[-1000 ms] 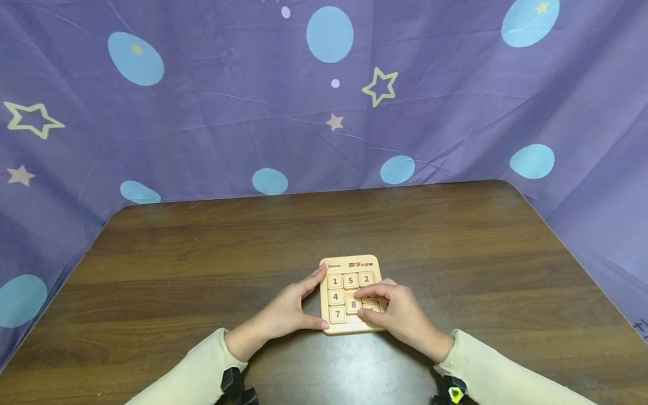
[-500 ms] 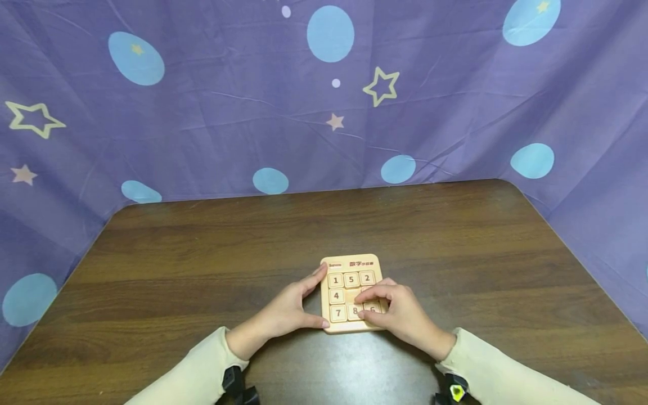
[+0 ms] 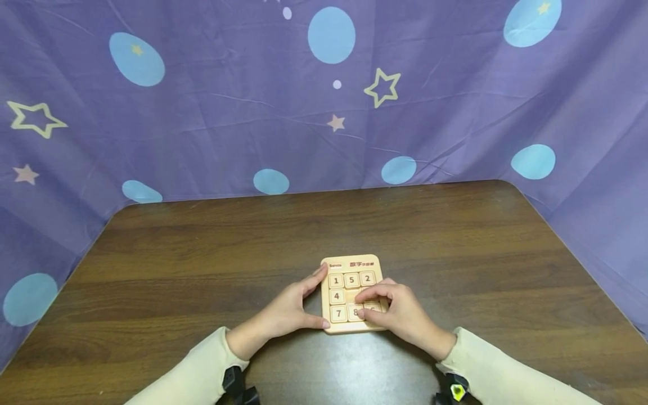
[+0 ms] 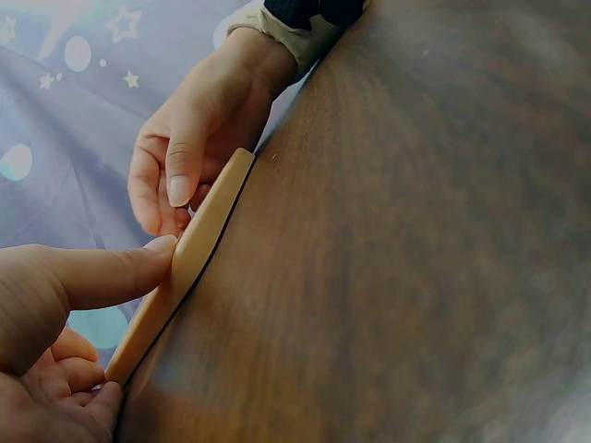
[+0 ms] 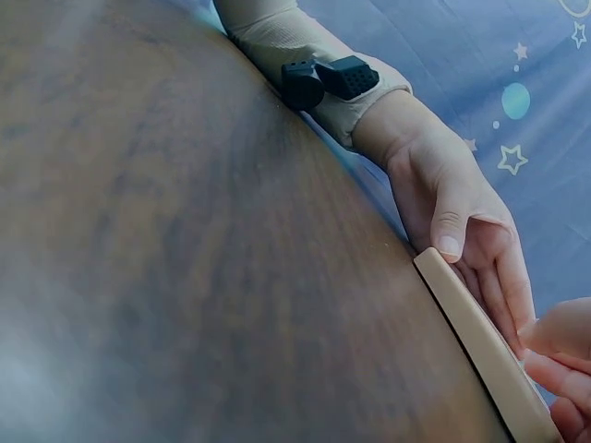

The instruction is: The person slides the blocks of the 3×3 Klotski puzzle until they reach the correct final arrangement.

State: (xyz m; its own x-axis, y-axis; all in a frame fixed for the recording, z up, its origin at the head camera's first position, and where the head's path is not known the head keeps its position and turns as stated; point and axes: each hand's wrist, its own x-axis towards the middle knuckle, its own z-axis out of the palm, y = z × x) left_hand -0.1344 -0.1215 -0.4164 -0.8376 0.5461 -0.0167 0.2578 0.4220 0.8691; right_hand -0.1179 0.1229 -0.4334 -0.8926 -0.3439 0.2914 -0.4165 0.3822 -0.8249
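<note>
- The number board (image 3: 349,265) lies flat on the table (image 3: 202,253), in front of the person and between both hands.
- The left hand (image 3: 286,312) grips the board along its left side, index finger at the upper corner and thumb at the lower one; keeping that hold firm should stop the board from skidding when a tile is pushed.
- The right hand (image 3: 400,309) pinches nothing: thumb and index finger stand apart, the thumb at the 8 tile (image 3: 352,313), the index fingertip over the bare centre space (image 3: 350,296). Whether that fingertip touches the board's floor I cannot tell.
- For a clean slide, a light, level push straight along the column seems best; pressing down hard or pushing aslant would likely jam the tile against its neighbours.
- The 8 tile should sit fully square beside the 7 tile (image 3: 338,314) before anything moves sideways in the row above.
- Lifting the fingers a little would help, since they partly cover the tiles on the right.
- Against a second ago, the 8 tile has moved down from between the two lower rows into the bottom row, leaving the centre space bare. Since half a second ago, hardly anything differs: both hands and the tiles stand alike.
</note>
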